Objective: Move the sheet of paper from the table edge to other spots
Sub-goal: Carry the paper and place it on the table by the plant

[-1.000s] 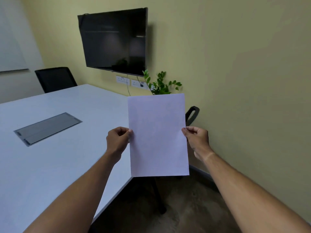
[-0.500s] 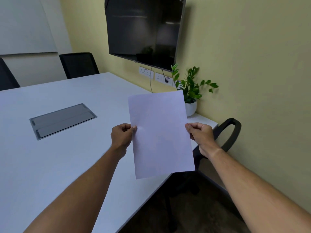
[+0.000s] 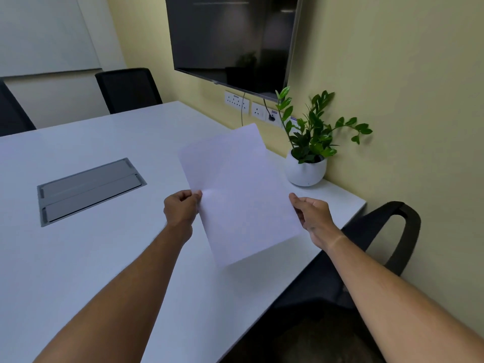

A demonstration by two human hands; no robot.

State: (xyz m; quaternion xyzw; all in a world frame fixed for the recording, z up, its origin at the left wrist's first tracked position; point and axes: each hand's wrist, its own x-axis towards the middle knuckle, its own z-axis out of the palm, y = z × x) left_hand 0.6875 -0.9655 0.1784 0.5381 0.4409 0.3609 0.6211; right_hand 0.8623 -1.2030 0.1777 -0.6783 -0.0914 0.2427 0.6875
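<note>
While both hands pinch it at mid-height, the sheet of paper hangs in the air above the tabletop, tilted back so its top edge leans away toward the wall and its lower corner points down toward the near right edge of the tabletop. The left hand grips the sheet's left edge, fingers curled and thumb pressed against the paper. The right hand holds the right edge, thumb on the front face and the fingers behind the sheet, mostly hidden. A slight crease or bend shows in the paper just beside the left thumb. Whether the lower corner touches the tabletop cannot be told, though a faint shadow lies beneath it.

At the far right corner of the tabletop stands a potted plant in a round white pot, just beside the sheet's upper right edge and close to the yellow wall. A grey cable hatch is set flush into the tabletop, well to the left of the hands. A black chair sits tucked beside the right edge of the tabletop, under the right forearm. On the wall above the plant hangs a dark screen, with wall sockets below it. Another black chair back rises beyond the far edge.
</note>
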